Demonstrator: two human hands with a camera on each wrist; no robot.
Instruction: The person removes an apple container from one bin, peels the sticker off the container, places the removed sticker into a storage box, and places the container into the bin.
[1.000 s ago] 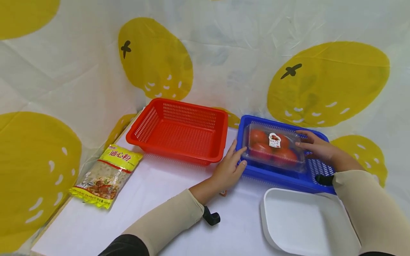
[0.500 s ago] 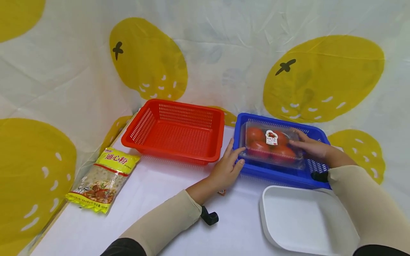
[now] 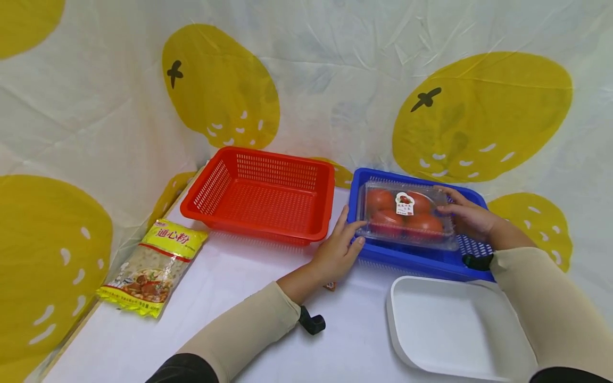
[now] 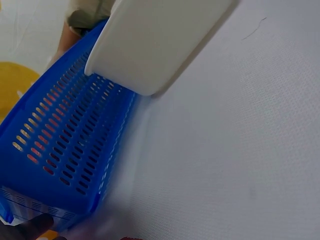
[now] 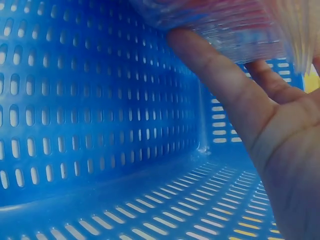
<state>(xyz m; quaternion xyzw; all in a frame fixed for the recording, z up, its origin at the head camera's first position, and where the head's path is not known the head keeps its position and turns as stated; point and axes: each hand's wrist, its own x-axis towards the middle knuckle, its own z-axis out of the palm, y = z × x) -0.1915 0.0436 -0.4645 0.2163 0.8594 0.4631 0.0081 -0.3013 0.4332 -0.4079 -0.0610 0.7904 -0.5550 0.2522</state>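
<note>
A clear plastic box of tomatoes point(image 3: 383, 226) with a white label lies in the blue basket point(image 3: 407, 261) at the right. My right hand point(image 3: 471, 215) grips the box's right end inside the basket; in the right wrist view the box point(image 5: 230, 35) stays above the slotted floor, with thumb and fingers at its edge. My left hand point(image 3: 337, 252) rests with extended fingers against the basket's left end. One dark finger point(image 4: 32, 227) shows by that end wall in the left wrist view.
A red basket point(image 3: 273, 197) stands left of the blue one. The yellow-ended food packet point(image 3: 153, 268) lies at the far left. A white tray point(image 3: 455, 330) sits in front of the blue basket. Partly hidden by my left forearm is a small reddish item point(image 3: 330, 286).
The head view has shifted slightly. My right hand has tightened at the box's right end, and the box has shifted very slightly within the basket. My left hand has stayed at the basket's left end.
</note>
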